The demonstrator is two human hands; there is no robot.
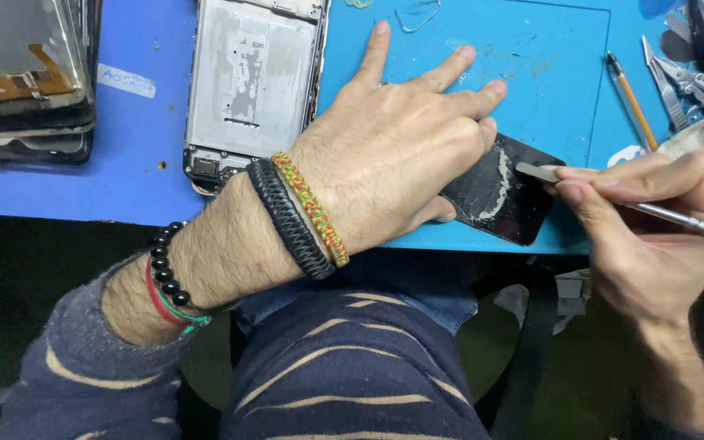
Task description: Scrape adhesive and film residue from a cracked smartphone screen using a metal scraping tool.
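Presently left hand (397, 155) splayed, pinning black panel (503, 191); right hand (649, 224) pinching metal spudger (613, 200).

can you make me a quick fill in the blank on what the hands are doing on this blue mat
1. The left hand presses down a dark ____ panel at the mat's near edge.
2. The right hand holds a thin ____ tool, its flat tip on the panel.
3. Left of the left hand lies an opened ____ frame.
4. The left wrist wears two ____.

Missing words: glass; metal; phone; bracelets
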